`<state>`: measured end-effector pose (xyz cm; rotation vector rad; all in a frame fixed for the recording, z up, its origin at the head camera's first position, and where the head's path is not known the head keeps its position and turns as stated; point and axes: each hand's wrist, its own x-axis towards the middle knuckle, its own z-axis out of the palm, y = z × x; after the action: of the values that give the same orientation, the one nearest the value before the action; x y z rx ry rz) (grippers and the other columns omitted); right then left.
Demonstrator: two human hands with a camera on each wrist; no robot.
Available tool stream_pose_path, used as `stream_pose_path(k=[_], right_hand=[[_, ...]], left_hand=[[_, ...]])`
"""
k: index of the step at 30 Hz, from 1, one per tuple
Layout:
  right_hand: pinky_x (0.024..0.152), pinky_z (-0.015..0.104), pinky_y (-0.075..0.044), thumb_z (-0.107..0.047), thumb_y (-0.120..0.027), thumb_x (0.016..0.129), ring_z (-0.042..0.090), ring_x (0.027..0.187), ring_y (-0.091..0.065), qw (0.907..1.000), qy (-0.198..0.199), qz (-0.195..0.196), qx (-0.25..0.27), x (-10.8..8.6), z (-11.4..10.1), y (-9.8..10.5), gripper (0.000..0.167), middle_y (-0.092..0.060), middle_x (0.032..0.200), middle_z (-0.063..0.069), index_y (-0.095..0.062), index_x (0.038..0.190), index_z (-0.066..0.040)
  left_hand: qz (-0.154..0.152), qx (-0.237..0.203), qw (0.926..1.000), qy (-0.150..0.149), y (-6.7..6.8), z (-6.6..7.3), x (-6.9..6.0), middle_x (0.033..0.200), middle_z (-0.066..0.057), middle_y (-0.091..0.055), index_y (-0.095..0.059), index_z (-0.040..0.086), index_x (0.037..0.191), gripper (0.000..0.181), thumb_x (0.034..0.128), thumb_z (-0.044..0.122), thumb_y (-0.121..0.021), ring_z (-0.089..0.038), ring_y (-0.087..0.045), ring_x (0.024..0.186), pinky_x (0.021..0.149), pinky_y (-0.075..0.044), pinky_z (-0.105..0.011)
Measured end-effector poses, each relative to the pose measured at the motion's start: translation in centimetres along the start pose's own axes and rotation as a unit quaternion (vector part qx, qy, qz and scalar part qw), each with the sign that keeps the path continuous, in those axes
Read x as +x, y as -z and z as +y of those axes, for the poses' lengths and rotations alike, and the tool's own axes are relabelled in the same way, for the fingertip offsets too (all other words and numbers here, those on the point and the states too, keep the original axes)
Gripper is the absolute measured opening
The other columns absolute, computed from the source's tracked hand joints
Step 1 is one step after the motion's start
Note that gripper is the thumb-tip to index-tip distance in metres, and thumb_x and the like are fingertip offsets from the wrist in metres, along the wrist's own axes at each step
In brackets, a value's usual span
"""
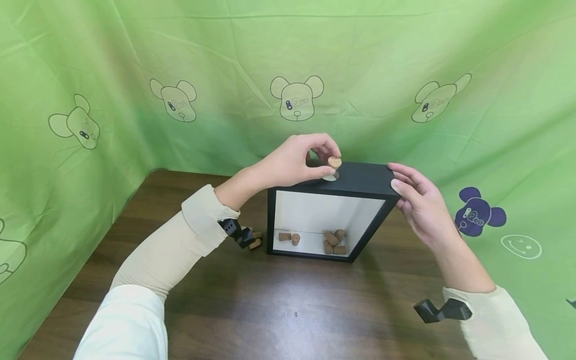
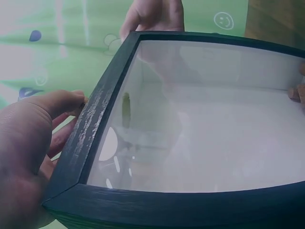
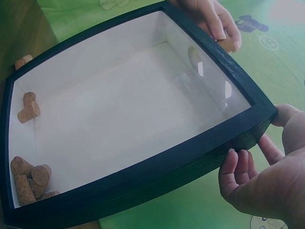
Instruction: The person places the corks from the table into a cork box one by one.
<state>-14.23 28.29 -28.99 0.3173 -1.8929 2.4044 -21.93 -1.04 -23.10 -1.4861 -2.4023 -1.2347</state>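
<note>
We see one black box (image 1: 366, 176) with a clear front, standing on the counter (image 1: 270, 310) between two hands. Our left grip (image 1: 310, 160) is nearly closed, thumb and fingertips pinching one cork (image 1: 335, 162) at the single round hole (image 1: 332, 177) in the top; we cannot tell whether its lower end has entered. Our right grip (image 1: 416, 197), thumb on one side and fingers on another, holds the box's right end.

Inside, below the left grip, lie two corks (image 1: 285, 236); farther right, below and left of the right grip, is a cluster of at least four corks (image 1: 330, 237), overlapping too much for an exact count. Outside the box, below and left of the left grip, more corks (image 1: 255, 244) lie on the counter, partly hidden by one of two wrist cameras (image 1: 237, 233). Beyond both grips hangs a green curtain (image 1: 225, 50) printed with one purple bear (image 1: 476, 212) and one smiley face (image 1: 522, 246).
</note>
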Motion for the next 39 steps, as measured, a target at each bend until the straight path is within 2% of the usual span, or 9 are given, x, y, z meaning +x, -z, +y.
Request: stream_pose_path(k=[9, 17, 29, 34, 39], right_hand=[[0.078, 0.020, -0.055, 0.002, -0.056, 0.102, 0.011, 0.096, -0.065, 1.0000, 0.001, 0.001, 0.006, -0.1, -0.1, -0.1, 0.034, -0.051, 0.127, 0.007, -0.066, 0.132, -0.010], [0.076, 0.020, -0.054, 0.002, -0.056, 0.102, 0.011, 0.096, -0.065, 1.0000, 0.004, 0.001, 0.007, -0.2, 0.0, -0.2, 0.034, -0.052, 0.126, 0.007, -0.065, 0.133, -0.009], [0.076, 0.020, -0.054, 0.002, -0.055, 0.102, 0.011, 0.095, -0.065, 0.9999, 0.004, 0.002, 0.012, -0.2, -0.1, -0.1, 0.034, -0.050, 0.127, 0.007, -0.066, 0.132, -0.010], [0.076, 0.020, -0.054, 0.002, -0.055, 0.103, 0.011, 0.095, -0.065, 0.9999, 0.005, 0.002, 0.012, -0.3, 0.0, -0.2, 0.034, -0.050, 0.127, 0.007, -0.066, 0.132, -0.010], [0.077, 0.020, -0.054, 0.002, -0.055, 0.103, 0.010, 0.096, -0.065, 0.9999, 0.003, 0.005, 0.009, -0.3, 0.0, -0.3, 0.034, -0.050, 0.128, 0.007, -0.066, 0.132, -0.010]], left_hand=[[-0.005, 0.020, 0.9997, 0.011, 0.2, -0.3, -0.4, 0.115, 0.000, -0.069, -0.066, 0.010, 0.119, 0.026, 0.0950, 0.016, -0.074, -0.007, -0.061, 0.105, 0.089, -0.045, -0.025], [0.013, 0.025, 0.9989, 0.037, 1.8, -1.3, -2.2, 0.116, 0.002, -0.069, -0.066, 0.010, 0.119, 0.022, 0.0988, 0.018, -0.069, -0.010, -0.061, 0.107, 0.092, -0.047, -0.033], [0.079, 0.012, 0.9928, 0.090, 4.6, -4.1, -7.1, 0.117, -0.002, -0.070, -0.067, 0.008, 0.120, 0.023, 0.0984, 0.015, -0.069, -0.015, -0.062, 0.110, 0.092, -0.047, -0.037], [0.104, 0.005, 0.9879, 0.114, 4.8, -6.0, -9.7, 0.117, -0.006, -0.070, -0.067, 0.005, 0.121, 0.024, 0.0985, 0.013, -0.068, -0.018, -0.063, 0.108, 0.091, -0.049, -0.042], [0.113, -0.024, 0.9810, 0.156, 4.0, -8.4, -12.8, 0.120, -0.011, -0.069, -0.065, 0.002, 0.125, 0.027, 0.1001, 0.012, -0.066, -0.023, -0.063, 0.110, 0.091, -0.049, -0.040]])
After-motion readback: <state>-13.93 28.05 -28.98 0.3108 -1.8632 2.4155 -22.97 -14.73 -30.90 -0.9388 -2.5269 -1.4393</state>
